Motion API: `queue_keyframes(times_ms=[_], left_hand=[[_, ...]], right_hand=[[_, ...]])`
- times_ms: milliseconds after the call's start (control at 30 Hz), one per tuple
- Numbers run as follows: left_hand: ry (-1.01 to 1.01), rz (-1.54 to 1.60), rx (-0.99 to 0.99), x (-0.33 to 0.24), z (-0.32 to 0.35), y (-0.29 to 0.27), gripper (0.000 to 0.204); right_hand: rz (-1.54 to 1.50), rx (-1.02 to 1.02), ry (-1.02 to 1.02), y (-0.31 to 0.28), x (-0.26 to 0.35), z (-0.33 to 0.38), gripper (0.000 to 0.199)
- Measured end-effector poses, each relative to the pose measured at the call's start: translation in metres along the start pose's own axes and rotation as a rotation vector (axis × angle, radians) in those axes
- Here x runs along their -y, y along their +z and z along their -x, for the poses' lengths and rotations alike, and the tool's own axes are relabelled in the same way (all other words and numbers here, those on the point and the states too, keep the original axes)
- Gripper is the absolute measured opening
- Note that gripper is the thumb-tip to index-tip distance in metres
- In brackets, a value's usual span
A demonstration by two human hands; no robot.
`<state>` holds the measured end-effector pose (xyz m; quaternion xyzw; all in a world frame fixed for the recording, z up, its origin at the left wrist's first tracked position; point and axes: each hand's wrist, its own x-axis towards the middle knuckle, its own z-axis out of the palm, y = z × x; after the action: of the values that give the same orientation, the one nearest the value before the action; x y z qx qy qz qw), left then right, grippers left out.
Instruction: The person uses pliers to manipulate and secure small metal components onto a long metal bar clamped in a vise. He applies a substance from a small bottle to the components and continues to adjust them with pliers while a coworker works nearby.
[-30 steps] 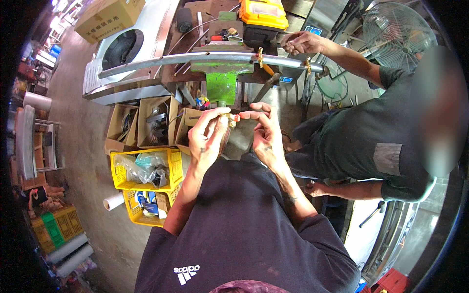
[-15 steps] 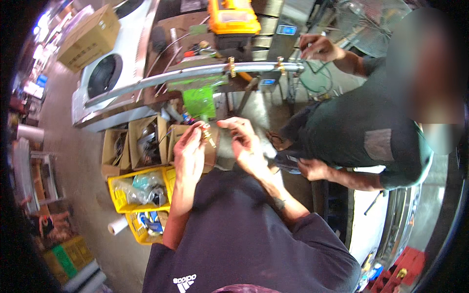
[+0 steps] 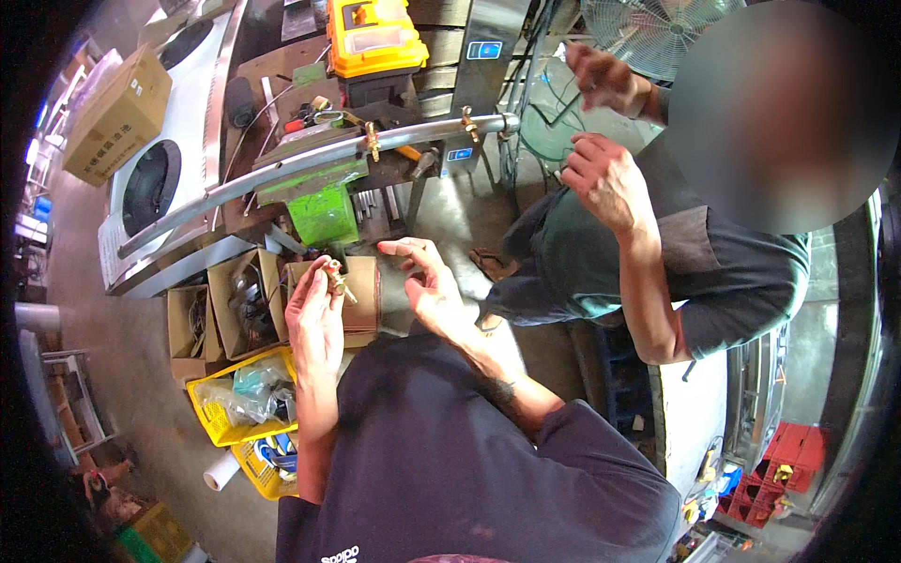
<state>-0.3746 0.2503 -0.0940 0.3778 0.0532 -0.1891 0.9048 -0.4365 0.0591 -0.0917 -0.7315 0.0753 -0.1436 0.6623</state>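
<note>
My left hand (image 3: 317, 324) pinches a small brass valve fitting (image 3: 336, 279) between thumb and fingertips, its thin stem pointing down to the right. To the right of it, apart from the fitting, my right hand (image 3: 435, 289) is raised with its fingers loosely spread and nothing in them. Beyond both hands a long grey metal pipe (image 3: 282, 169) lies across a green bench vise (image 3: 322, 215). Two similar brass valves stand on the pipe, a nearer brass valve (image 3: 373, 144) and another brass valve (image 3: 468, 125) close to its right end.
At the right a co-worker in a dark shirt holds up one hand (image 3: 610, 183) and another hand (image 3: 601, 77) near the pipe end. Cardboard boxes (image 3: 221, 281) and a yellow basket (image 3: 199, 399) stand at left. An orange toolbox (image 3: 375, 42) sits on the bench.
The co-worker's lower hand has risen from waist level to chest height. My view has shifted, so the bench and pipe sit further left. My left hand still holds the brass valve.
</note>
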Motion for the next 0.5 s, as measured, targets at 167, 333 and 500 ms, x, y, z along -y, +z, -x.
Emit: queue_keyframes(times_ms=[167,333,500], left_hand=[[-0.017,0.015,-0.024,0.003,0.0,0.0,0.029],[-0.009,0.007,-0.024,0.001,0.001,0.004,0.029],[-0.019,0.004,-0.024,0.0,0.001,0.004,0.028]], right_hand=[[-0.003,0.005,0.012,-0.004,-0.006,-0.001,0.074],[0.02,0.002,0.003,-0.006,-0.01,-0.002,0.073],[0.011,0.004,0.054,-0.005,-0.003,-0.001,0.073]])
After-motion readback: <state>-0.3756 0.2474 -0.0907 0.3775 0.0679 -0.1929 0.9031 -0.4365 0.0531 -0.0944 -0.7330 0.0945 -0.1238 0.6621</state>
